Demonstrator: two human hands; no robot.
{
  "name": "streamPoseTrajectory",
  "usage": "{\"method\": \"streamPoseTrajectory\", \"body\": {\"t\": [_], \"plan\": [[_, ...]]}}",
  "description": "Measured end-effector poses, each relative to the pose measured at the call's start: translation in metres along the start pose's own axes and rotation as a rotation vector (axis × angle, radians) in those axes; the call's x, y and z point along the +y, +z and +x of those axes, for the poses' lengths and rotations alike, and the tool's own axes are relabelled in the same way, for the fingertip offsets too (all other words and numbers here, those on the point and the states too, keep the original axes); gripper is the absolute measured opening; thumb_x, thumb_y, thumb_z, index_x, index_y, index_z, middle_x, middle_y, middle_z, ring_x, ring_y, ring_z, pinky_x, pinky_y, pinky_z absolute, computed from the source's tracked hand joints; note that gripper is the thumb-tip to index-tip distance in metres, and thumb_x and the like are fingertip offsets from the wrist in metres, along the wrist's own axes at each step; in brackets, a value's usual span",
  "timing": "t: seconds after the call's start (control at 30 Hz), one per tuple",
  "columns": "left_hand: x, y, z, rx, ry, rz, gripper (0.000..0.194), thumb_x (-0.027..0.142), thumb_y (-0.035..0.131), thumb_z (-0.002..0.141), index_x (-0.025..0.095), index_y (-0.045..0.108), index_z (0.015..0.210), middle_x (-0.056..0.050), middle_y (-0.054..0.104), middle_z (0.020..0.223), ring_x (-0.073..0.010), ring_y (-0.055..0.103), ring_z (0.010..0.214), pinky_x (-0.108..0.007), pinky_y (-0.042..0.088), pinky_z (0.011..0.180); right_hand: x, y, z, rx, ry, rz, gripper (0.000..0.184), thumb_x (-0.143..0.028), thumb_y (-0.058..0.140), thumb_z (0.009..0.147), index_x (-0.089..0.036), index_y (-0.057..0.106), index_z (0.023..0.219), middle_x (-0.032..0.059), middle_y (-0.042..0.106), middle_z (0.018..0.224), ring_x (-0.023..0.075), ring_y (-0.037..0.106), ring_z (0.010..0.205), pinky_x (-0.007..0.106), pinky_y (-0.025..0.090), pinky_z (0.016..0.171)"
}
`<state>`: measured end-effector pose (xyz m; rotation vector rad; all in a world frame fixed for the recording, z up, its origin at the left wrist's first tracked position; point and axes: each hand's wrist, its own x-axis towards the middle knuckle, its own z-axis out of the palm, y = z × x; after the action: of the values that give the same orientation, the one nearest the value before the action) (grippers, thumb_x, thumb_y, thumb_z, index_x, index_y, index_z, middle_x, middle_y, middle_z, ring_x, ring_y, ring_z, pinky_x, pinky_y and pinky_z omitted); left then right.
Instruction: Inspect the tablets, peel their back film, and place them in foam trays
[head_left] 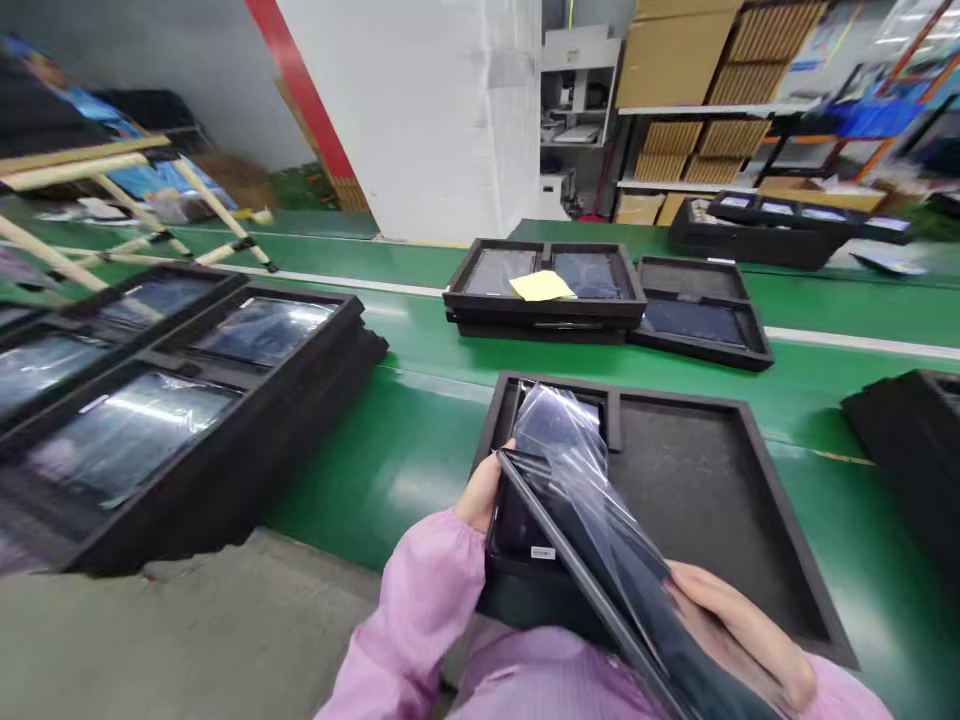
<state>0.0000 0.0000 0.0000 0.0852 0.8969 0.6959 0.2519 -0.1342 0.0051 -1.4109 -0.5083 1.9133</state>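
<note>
A dark flat screen panel (600, 560) with loose clear film (566, 440) on its face is held tilted between my two hands. My left hand (482, 492) grips its upper left end, fingers closed at the edge. My right hand (739, 625) is closed on the panel's right side, thumb lying over the film. Below sits a black foam tray (757, 490) with two compartments. Another screen panel (525, 530) with a small white label lies in its left compartment, partly hidden by the held one. The right compartment shows its bare floor.
Stacked black foam trays (315, 400) with film-covered panels stand at the left. A tray stack with a yellow note (541, 286) and a second tray (697, 315) lie farther back on the green bench (420, 430). More black foam (911, 450) stands at right. A person (97, 105) is at far left.
</note>
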Motion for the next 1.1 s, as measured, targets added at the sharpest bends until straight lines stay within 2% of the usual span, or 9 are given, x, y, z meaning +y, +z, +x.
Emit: {"method": "streamPoseTrajectory", "body": {"t": [0.13,0.33,0.53,0.63,0.7,0.8,0.9,0.97,1.1], "plan": [[0.0,0.0,0.006,-0.052,0.048,-0.002,0.038,0.034,0.051,0.094,0.005,0.071,0.107,-0.011,0.076,0.074,-0.0244,0.074,0.068,-0.034,0.058,0.08,-0.009,0.019,0.006,0.016,-0.075,0.078,0.039,-0.053,0.089,0.058,-0.022,0.079,0.079,0.0061,0.079,0.091,0.0265,0.071,0.096,0.032,0.053,0.094],[0.004,0.01,-0.01,-0.078,0.156,0.087,0.049,0.044,0.041,0.097,0.007,0.069,0.111,-0.014,0.077,0.085,-0.0285,0.074,0.081,-0.04,0.057,0.083,-0.022,0.038,0.034,0.112,-0.246,-0.049,0.053,-0.063,0.083,0.057,-0.018,0.074,0.082,0.0057,0.075,0.073,0.0258,0.072,0.071,0.032,0.056,0.063],[0.002,0.015,-0.017,0.016,0.162,0.211,0.036,0.042,0.059,0.088,0.009,0.07,0.094,-0.011,0.075,0.074,-0.0242,0.072,0.068,-0.034,0.058,0.068,-0.018,0.061,0.062,0.239,-0.484,-0.411,0.067,-0.079,0.05,0.073,-0.018,0.065,0.094,0.0107,0.075,0.092,0.0295,0.07,0.089,0.04,0.055,0.081],[-0.001,0.012,-0.019,0.03,0.304,0.336,0.032,0.027,0.082,0.064,0.012,0.068,0.089,-0.005,0.072,0.068,-0.0194,0.068,0.059,-0.028,0.055,0.059,-0.021,0.062,0.071,0.301,-0.539,-0.569,0.056,-0.073,0.045,0.077,-0.021,0.062,0.088,0.0095,0.074,0.089,0.0288,0.069,0.094,0.04,0.053,0.086],[-0.003,0.01,-0.02,0.043,0.424,0.404,0.042,0.021,0.086,0.053,0.014,0.067,0.09,-0.002,0.072,0.069,-0.0178,0.067,0.058,-0.028,0.054,0.058,-0.031,0.059,0.073,0.318,-0.568,-0.702,0.043,-0.065,0.051,0.077,-0.023,0.058,0.075,0.006,0.07,0.072,0.0284,0.069,0.081,0.039,0.054,0.077],[-0.003,0.008,-0.019,0.031,0.619,0.46,0.048,0.027,0.086,0.05,0.016,0.068,0.092,-0.003,0.075,0.082,-0.0198,0.07,0.074,-0.03,0.056,0.072,-0.053,0.054,0.069,0.371,-0.631,-0.88,0.036,-0.054,0.06,0.075,-0.026,0.046,0.056,0.0008,0.056,0.049,0.0266,0.064,0.058,0.036,0.05,0.064],[0.0,0.005,-0.011,0.007,0.802,0.507,0.054,0.035,0.089,0.044,0.017,0.068,0.091,-0.004,0.075,0.089,-0.0224,0.069,0.086,-0.034,0.055,0.083,-0.077,0.051,0.062,0.496,-0.729,-0.966,0.042,-0.054,0.062,0.074,-0.026,0.039,0.053,0.0031,0.055,0.05,0.029,0.065,0.062,0.037,0.048,0.065],[0.002,0.003,-0.004,-0.022,0.855,0.545,0.061,0.041,0.091,0.037,0.018,0.068,0.09,-0.004,0.075,0.089,-0.024,0.069,0.087,-0.036,0.055,0.085,-0.09,0.052,0.057,0.525,-0.9,-0.906,0.038,-0.057,0.062,0.074,-0.025,0.048,0.061,0.0059,0.064,0.06,0.0295,0.068,0.067,0.037,0.05,0.066],[0.003,-0.003,0.001,-0.057,0.999,0.649,0.067,0.063,0.088,0.032,0.019,0.065,0.077,-0.004,0.07,0.073,-0.0245,0.068,0.074,-0.038,0.057,0.071,-0.098,0.061,0.045,0.392,-1.256,-0.688,0.048,-0.069,0.054,0.08,-0.023,0.063,0.072,0.0075,0.074,0.069,0.026,0.071,0.065,0.035,0.057,0.06]]}}
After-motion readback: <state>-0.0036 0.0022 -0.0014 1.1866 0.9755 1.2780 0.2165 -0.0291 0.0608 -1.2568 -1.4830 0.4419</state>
